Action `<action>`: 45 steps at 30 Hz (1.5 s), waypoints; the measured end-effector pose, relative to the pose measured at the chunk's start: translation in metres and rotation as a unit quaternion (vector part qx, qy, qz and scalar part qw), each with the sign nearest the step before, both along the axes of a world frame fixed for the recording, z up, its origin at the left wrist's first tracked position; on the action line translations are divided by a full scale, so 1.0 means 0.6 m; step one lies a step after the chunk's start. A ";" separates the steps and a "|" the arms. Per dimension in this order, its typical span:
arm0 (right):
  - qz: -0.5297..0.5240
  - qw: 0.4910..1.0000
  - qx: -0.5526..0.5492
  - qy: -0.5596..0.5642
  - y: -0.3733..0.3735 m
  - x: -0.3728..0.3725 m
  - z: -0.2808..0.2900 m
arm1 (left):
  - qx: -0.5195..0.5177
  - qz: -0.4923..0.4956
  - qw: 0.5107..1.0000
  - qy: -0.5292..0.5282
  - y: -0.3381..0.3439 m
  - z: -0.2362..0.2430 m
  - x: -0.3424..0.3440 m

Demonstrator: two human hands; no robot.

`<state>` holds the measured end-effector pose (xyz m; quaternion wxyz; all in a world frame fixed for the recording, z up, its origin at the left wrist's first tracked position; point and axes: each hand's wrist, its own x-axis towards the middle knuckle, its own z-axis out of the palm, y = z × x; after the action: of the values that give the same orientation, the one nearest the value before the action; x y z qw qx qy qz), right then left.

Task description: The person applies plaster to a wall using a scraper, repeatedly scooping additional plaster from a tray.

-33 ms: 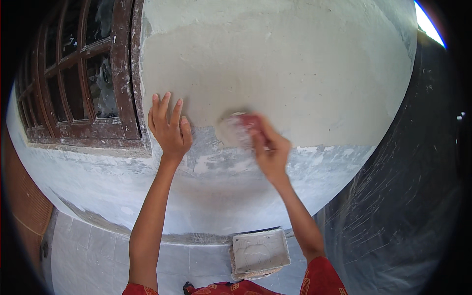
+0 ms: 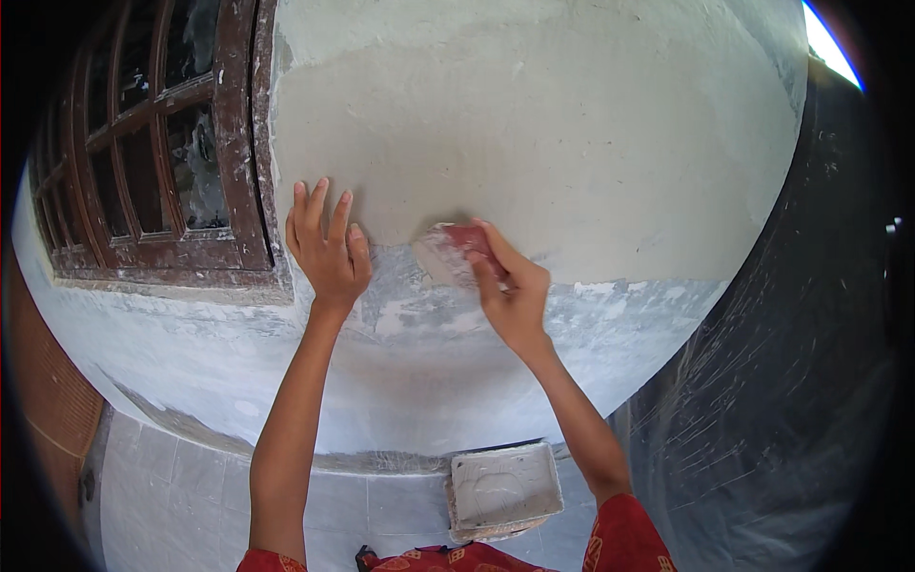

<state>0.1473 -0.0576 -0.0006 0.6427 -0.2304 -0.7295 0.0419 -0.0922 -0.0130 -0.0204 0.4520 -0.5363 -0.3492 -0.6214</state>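
My left hand [image 2: 327, 250] rests with spread fingers on the plastered wall [image 2: 534, 124], just right of the window frame. My right hand [image 2: 510, 286] grips a red scraper [image 2: 464, 243] smeared with pale plaster, its blade against the wall at the lower edge of the smooth grey-beige coat. Below that edge the wall [image 2: 429, 372] is patchy white and grey.
A paint-flecked brown wooden window [image 2: 152, 191] is at the upper left. A plaster-coated tray [image 2: 505, 486] sits at the wall's foot on grey floor tiles [image 2: 191, 477]. Dark splattered sheeting [image 2: 753, 400] hangs on the right, and a brown panel [image 2: 48, 362] is at the far left.
My right hand and the scraper have shifted slightly to the left along the wall. My left hand has barely moved.
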 end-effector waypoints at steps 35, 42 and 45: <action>-0.070 0.983 -0.003 0.172 -0.004 0.072 0.066 | -0.022 0.017 1.000 -0.007 0.003 0.005 0.001; -0.018 1.000 0.005 -0.015 0.016 0.000 -0.022 | -0.007 0.018 1.000 -0.007 0.007 0.002 0.000; -0.100 0.988 -0.041 0.111 0.041 0.069 -0.002 | 0.001 0.026 1.000 -0.010 0.003 0.007 0.000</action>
<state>0.1888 -0.0329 -0.0019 0.7107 -0.3222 -0.6245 0.0321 -0.0922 -0.0109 -0.0161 0.4652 -0.5200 -0.3672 -0.6151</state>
